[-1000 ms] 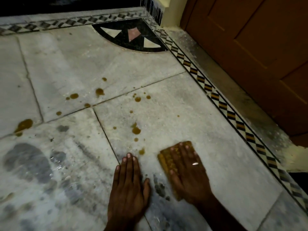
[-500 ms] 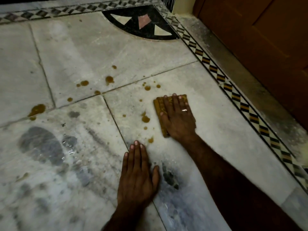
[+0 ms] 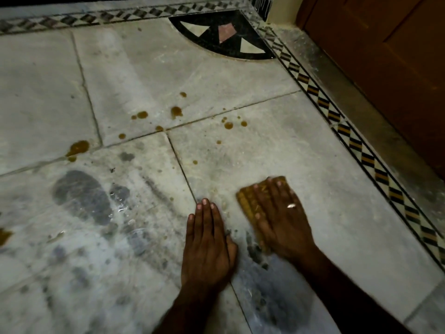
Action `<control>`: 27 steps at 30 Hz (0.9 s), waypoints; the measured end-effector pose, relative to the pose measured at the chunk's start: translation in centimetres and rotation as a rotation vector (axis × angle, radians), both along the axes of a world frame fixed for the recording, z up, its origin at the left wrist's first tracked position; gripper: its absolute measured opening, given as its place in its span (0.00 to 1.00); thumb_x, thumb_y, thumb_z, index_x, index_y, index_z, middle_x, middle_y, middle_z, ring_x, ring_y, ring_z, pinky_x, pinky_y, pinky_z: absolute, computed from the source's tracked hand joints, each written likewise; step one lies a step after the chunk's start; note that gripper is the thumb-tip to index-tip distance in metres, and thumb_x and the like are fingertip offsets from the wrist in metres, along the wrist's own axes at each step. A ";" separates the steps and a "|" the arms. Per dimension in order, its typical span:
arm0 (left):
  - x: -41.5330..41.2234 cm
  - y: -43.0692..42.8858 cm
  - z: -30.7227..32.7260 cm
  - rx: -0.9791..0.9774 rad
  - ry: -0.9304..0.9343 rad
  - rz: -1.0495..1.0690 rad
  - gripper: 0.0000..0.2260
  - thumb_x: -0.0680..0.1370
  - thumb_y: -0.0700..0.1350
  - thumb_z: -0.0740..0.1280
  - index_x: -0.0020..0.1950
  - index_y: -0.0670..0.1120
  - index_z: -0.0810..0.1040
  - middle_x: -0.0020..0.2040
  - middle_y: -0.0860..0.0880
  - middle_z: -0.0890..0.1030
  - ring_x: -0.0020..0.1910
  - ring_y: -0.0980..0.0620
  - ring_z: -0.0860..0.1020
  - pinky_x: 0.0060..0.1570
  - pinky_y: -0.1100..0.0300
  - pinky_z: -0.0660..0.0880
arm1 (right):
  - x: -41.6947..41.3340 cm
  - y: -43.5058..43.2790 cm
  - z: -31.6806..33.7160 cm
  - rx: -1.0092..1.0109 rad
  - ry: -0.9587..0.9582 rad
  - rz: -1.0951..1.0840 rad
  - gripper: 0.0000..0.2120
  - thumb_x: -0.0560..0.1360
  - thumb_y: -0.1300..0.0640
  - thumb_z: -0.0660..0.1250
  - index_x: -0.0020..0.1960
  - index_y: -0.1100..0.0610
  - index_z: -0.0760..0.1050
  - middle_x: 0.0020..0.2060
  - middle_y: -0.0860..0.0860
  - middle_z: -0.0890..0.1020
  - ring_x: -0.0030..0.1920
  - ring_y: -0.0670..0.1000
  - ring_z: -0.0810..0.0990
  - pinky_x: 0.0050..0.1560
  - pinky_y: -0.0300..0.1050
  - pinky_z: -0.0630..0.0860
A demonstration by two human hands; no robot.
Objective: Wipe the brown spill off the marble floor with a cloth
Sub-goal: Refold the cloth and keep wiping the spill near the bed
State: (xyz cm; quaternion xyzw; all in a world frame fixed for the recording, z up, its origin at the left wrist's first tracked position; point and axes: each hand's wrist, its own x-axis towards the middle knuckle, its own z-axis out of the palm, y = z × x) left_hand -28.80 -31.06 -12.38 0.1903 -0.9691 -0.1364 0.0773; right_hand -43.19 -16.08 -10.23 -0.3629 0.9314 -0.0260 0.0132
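Indoors, a pale marble floor (image 3: 301, 153) of large jointed slabs meets a diamond-patterned border (image 3: 356, 143), a black fan-shaped corner inlay (image 3: 224, 37) and a brown wooden door (image 3: 385, 56). Dark grey smudges (image 3: 81, 196) mark the nearer slabs. The brown spill (image 3: 176, 112) lies as scattered drops around the slab joints, with a larger puddle (image 3: 78, 147) well to the left. The right hand (image 3: 281, 220), wearing a ring (image 3: 291, 205), presses flat with straight fingers on a folded yellow-brown cloth (image 3: 248, 201), which lies on the floor just beside the left hand (image 3: 208, 242). The left hand rests palm down, fingers straight, on a slab joint.

Half a second earlier the cloth was farther up the slab; it has been drawn back toward the person, and the drops that lay beside it are gone, leaving faint smears. The left hand has stayed put.

Motion blurs the right hand, which covers most of the cloth. Both forearms run off the bottom edge, and a brown patch (image 3: 3, 236) is cut by the left edge.
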 end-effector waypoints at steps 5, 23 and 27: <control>-0.1 0.0 0.6 0.021 -0.012 -0.006 0.30 0.80 0.49 0.56 0.77 0.33 0.61 0.78 0.33 0.61 0.79 0.37 0.60 0.74 0.39 0.63 | -3.6 -7.8 0.1 -0.007 -0.039 -0.133 0.31 0.80 0.42 0.47 0.82 0.50 0.57 0.80 0.58 0.60 0.80 0.60 0.58 0.79 0.61 0.57; 9.9 -6.9 0.2 -0.076 -0.110 0.224 0.29 0.82 0.52 0.52 0.78 0.36 0.62 0.79 0.37 0.61 0.79 0.40 0.61 0.78 0.43 0.55 | 4.7 -8.5 -0.4 -0.025 0.000 -0.009 0.29 0.82 0.44 0.48 0.81 0.50 0.57 0.81 0.57 0.59 0.81 0.59 0.56 0.79 0.60 0.56; 10.8 -8.7 0.3 -0.072 -0.129 0.283 0.29 0.82 0.52 0.52 0.78 0.36 0.63 0.79 0.37 0.62 0.78 0.40 0.62 0.77 0.42 0.56 | 4.9 -15.1 -0.4 -0.020 -0.010 0.051 0.30 0.81 0.44 0.51 0.82 0.51 0.57 0.80 0.59 0.61 0.80 0.60 0.59 0.78 0.62 0.58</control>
